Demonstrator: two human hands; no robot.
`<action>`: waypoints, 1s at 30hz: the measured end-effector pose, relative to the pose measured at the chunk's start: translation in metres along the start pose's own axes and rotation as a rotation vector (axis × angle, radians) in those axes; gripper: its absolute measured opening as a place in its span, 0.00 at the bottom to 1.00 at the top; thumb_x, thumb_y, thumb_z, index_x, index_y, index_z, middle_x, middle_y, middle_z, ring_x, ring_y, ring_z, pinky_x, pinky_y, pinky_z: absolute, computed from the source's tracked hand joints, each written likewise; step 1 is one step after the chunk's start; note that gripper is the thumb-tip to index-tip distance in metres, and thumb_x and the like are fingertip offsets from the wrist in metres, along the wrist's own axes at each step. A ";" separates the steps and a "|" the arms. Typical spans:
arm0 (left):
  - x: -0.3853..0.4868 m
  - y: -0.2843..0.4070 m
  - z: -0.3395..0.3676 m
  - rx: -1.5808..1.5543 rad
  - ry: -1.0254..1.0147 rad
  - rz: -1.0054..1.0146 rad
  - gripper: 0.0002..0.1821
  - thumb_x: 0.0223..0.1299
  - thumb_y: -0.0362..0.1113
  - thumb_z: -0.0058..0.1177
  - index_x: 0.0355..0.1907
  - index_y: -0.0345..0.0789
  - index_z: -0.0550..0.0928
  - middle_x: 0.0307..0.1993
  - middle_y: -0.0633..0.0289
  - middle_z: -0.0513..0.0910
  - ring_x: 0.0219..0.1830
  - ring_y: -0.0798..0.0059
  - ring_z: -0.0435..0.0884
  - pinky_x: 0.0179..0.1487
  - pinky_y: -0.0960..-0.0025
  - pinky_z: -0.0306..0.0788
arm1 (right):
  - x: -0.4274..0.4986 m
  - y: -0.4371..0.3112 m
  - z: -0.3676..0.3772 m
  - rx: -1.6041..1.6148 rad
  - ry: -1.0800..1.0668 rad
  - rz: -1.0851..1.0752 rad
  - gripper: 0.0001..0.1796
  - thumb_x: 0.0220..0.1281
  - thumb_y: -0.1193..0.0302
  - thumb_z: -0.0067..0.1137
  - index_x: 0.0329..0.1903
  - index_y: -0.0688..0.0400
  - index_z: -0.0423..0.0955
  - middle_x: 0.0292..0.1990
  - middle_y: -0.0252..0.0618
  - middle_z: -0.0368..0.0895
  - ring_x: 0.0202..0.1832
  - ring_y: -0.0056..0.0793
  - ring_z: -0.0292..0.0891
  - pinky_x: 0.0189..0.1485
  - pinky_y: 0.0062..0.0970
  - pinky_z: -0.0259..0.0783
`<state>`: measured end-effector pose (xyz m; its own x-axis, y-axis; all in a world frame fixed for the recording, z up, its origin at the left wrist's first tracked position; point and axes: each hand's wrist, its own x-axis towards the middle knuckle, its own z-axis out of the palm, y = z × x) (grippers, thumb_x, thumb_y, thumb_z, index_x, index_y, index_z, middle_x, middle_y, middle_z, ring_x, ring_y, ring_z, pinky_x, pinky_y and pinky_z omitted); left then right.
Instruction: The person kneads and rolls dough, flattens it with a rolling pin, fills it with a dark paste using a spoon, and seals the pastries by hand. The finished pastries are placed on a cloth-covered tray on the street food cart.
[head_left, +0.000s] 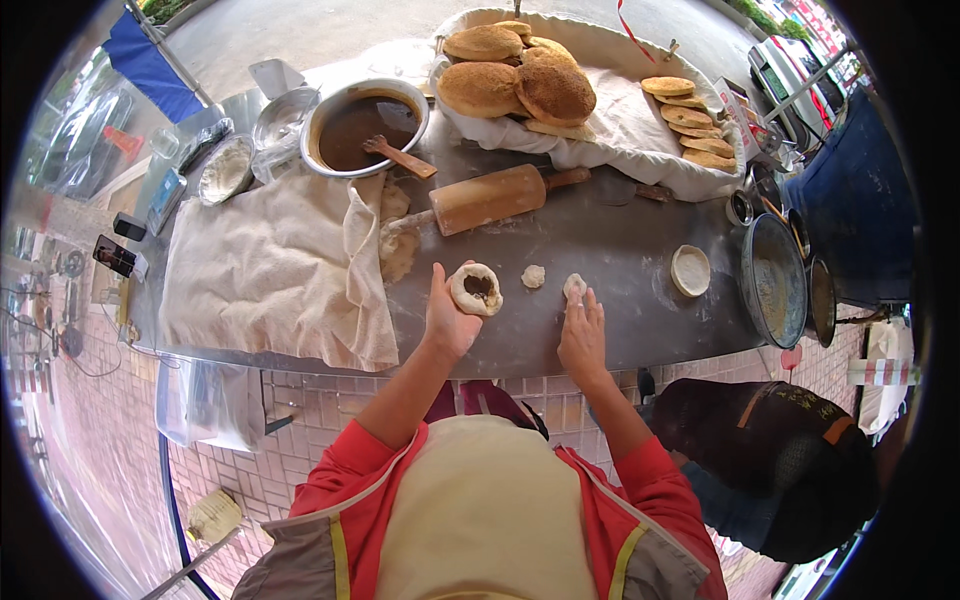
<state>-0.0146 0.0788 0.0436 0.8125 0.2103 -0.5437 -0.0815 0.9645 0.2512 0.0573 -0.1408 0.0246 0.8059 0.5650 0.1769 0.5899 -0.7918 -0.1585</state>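
My left hand (451, 319) holds a ball of dough (477, 291) above the metal table (495, 349); a hole in its top shows dark brown filling. With its fingertips, my right hand (583, 334) presses on a small piece of dough (575, 285) lying on the table. A second small dough lump (533, 277) sits between my hands. Farther right lies a round, flat dough piece (691, 271) with a raised rim. Beyond my hands rests a thick wooden rolling pin (489, 199).
A cream cloth (270, 270) covers the table's left part. Behind it stands a bowl of brown paste (364, 127) with a wooden spatula (401, 156). Baked flatbreads (480, 90) fill part of a cloth-lined basket (622, 112). A metal basin (772, 281) stands right; a person (757, 457) is nearby.
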 end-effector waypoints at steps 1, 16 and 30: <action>-0.001 -0.003 0.000 0.006 -0.013 -0.001 0.31 0.70 0.62 0.31 0.55 0.37 0.74 0.51 0.58 0.77 0.54 0.62 0.74 0.62 0.53 0.65 | -0.002 0.004 0.001 0.063 -0.047 0.041 0.29 0.54 0.82 0.47 0.62 0.65 0.63 0.54 0.49 0.76 0.65 0.51 0.59 0.66 0.40 0.57; -0.011 -0.011 0.017 0.060 -0.073 -0.047 0.31 0.71 0.63 0.29 0.54 0.38 0.73 0.51 0.60 0.76 0.55 0.65 0.73 0.62 0.54 0.65 | 0.066 -0.035 -0.028 1.112 -0.228 0.268 0.09 0.56 0.70 0.60 0.36 0.63 0.77 0.33 0.45 0.80 0.34 0.44 0.75 0.41 0.36 0.72; -0.029 0.012 0.012 0.329 -0.114 0.104 0.19 0.67 0.40 0.52 0.58 0.40 0.69 0.50 0.64 0.74 0.52 0.71 0.75 0.56 0.58 0.74 | 0.069 -0.048 -0.037 0.703 0.015 0.031 0.08 0.59 0.74 0.55 0.41 0.60 0.77 0.39 0.43 0.76 0.42 0.44 0.72 0.47 0.37 0.69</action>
<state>-0.0324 0.0818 0.0723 0.8705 0.2674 -0.4131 0.0078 0.8318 0.5550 0.0826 -0.0720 0.0809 0.8251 0.5374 0.1745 0.4636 -0.4672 -0.7529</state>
